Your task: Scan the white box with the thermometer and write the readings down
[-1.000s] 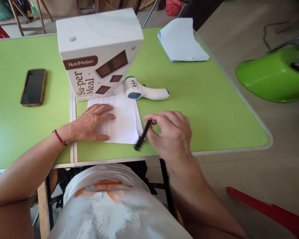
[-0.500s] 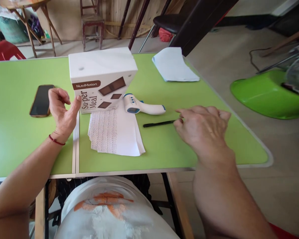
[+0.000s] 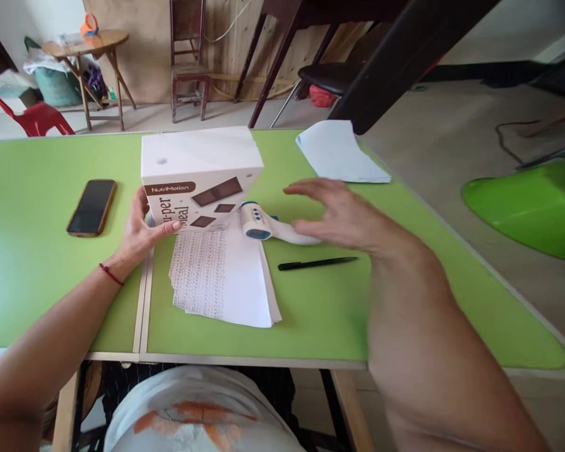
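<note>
1. I have the white box (image 3: 211, 204) standing on the green table (image 3: 320, 307), just beyond the written sheets (image 3: 219, 276)
2. I see the left hand (image 3: 144, 229) holding its near left corner — thumb on the front, fingers round the side
3. My right hand (image 3: 334, 216) is at the thermometer (image 3: 258, 221), fingers parted wide by its handle; I cannot tell if they touch
4. Nearer me lies a black pen (image 3: 317, 263)
5. Farther out — a phone (image 3: 91, 208) left, pale papers (image 3: 339, 150) right

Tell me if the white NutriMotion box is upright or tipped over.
Upright: the box stands with its brand name reading right way up near the top; the left hand touches its front.
</note>
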Motion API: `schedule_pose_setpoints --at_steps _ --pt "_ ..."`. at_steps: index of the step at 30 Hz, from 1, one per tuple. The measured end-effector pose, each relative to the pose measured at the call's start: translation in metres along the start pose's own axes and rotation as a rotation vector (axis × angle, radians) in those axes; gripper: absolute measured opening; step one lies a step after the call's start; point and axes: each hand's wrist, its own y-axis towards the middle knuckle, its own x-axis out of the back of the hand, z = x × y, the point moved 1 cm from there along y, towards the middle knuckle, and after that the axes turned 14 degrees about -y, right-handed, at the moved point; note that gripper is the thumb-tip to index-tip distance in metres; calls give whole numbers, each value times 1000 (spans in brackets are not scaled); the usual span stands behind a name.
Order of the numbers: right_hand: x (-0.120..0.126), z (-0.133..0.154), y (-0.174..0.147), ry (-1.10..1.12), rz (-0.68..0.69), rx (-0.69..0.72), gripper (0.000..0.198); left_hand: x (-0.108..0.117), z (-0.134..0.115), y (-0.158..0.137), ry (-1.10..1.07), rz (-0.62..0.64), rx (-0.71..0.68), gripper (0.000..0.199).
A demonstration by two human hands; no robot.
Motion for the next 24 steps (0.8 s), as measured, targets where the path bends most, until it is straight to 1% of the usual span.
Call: schedule_pose_setpoints --at_steps 2,4,8,11,13,16,19,21,24 --pt "-13 -10 1 -13 161 -27 56 -2 -3 1 -46 -38 38 91" --pt "-22 -14 2 -7 236 -1 56 -3 -5 2 -76 -62 75 94" --pt "-31 -14 2 18 180 41 51 -2 -5 2 -145 -55 107 96" --pt "-36 -11 5 27 151 64 45 -1 -2 2 -153 -49 106 93" --pt "-37 -9 7 56 135 20 43 -2 0 2 -162 -33 111 87" --pt "-35 -14 9 52 95 -124 42 -1 4 3 -174 -37 117 78" --pt "-33 -25 10 18 89 -248 37 -1 5 3 -178 -44 118 70" --pt "-33 -33 11 13 93 -284 35 -1 4 4 -193 -28 122 67" --pt "-36 -40 12 6 86 -272 33 0 2 4 -179 -20 140 67"
